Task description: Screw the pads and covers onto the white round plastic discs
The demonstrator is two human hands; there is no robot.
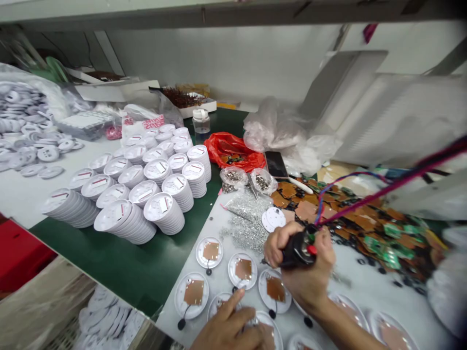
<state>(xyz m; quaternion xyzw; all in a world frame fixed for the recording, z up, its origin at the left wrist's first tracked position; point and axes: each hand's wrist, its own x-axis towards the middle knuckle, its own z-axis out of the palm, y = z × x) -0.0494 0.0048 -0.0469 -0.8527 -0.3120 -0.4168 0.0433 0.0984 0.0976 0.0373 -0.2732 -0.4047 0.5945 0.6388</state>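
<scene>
My right hand (310, 279) is wrapped round a black electric screwdriver (296, 250), seen from its rear end, where a red button shows and red and blue wires come out. Below it stand white round covers, each with a brown circuit board and a small black disc on a wire. My left hand (231, 325) reaches over these covers with its index finger stretched out. That fingertip is at the lower edge of one cover (233, 262); whether it touches is unclear. Another cover (261, 290) lies just beneath the screwdriver. The screwdriver's tip is hard to make out.
Stacks of white round covers (164, 206) fill the green mat on the left. Loose screws (244, 233) lie behind the hands, near a red bag (233, 148) and a phone (276, 164). Brown and green circuit boards (361, 221) are heaped on the right. A shelf (233, 15) runs overhead.
</scene>
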